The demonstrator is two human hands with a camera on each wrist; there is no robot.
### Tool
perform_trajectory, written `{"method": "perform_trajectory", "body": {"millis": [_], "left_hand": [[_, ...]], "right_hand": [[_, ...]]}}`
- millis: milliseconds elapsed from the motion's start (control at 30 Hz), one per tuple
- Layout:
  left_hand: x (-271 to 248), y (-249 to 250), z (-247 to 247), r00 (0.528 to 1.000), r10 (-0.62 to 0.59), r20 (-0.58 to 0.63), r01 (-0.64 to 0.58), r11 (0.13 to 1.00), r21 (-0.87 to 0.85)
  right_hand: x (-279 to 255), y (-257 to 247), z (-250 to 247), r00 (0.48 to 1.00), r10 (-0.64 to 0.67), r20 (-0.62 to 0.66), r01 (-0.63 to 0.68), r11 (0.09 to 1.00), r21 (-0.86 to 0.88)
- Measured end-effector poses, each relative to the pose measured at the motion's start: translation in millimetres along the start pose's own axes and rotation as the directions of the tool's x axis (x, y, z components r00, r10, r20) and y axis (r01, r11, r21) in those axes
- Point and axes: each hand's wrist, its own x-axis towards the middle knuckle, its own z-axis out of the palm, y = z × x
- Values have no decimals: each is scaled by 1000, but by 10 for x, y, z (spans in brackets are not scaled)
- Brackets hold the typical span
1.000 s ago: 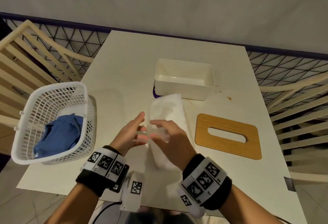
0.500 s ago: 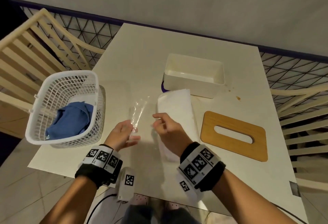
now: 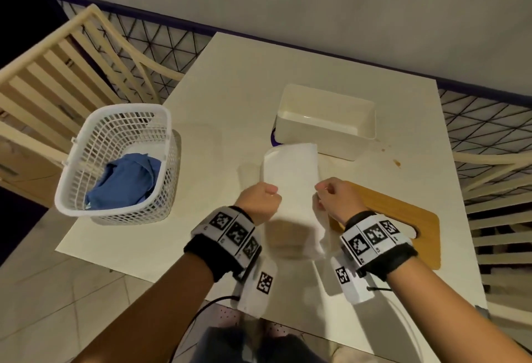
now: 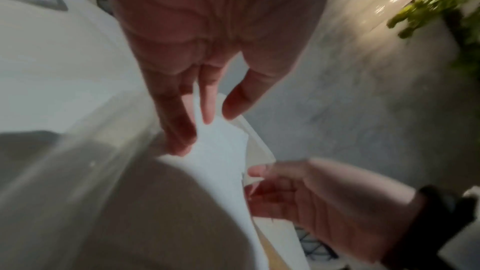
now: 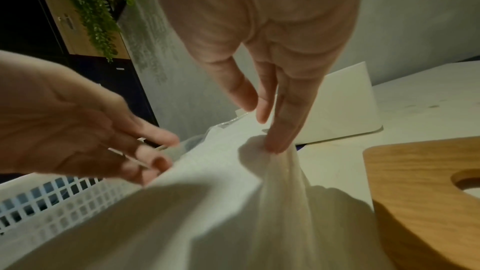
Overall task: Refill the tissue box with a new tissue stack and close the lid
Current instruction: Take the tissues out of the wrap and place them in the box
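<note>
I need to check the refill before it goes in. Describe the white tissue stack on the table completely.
The white, soft, long tissue stack lies on the cream table, its far end against the open white plastic box. A thin clear wrapper still seems to cover it. The left hand pinches its left edge and the right hand pinches the right, bunching the material there. Its near end looks rumpled.

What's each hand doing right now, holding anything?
Left hand: pinching the left edge of the tissue stack.
Right hand: pinching its right edge.
</note>
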Motion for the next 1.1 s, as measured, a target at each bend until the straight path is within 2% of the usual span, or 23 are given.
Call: {"method": "perform_trajectory", "body": {"millis": [67,167,300,433,600,800,900,1000,1100], "left_hand": [[78,50,58,998,-55,-14,57,983,176],[137,98,72,994,-85,-68,103,931,351],[172,203,27,988,-148,-54,156,893,422],[276,270,8,977,-206,-48,211,933,292],[345,301,43,967,-251,-31,252,966,50],[438,300,-36,950,-313,-12,312,948,-64],[500,296,-74,942,-335,-1,334,940,-71],[543,261,-107,946,-324,24,325,940,-100],[606,221,-119,949,-303,81,314,924,-218]], "right_hand": [[17,-48,-22,999,31,24,-30,998,-61],[30,-108,-43,991,98,88,-88,989,-116],[100,-157,-36,970,174,167,-159,983,-96],[165,-201,7,945,231,230,-230,973,-34],[210,-194,101,938,274,211,-277,961,-19],[275,-161,144,946,255,200,-268,962,45],[314,-129,104,947,253,199,-291,938,190],[382,-63,62,911,314,267,-385,881,276],[389,-54,36,893,326,312,-412,870,270]]}}
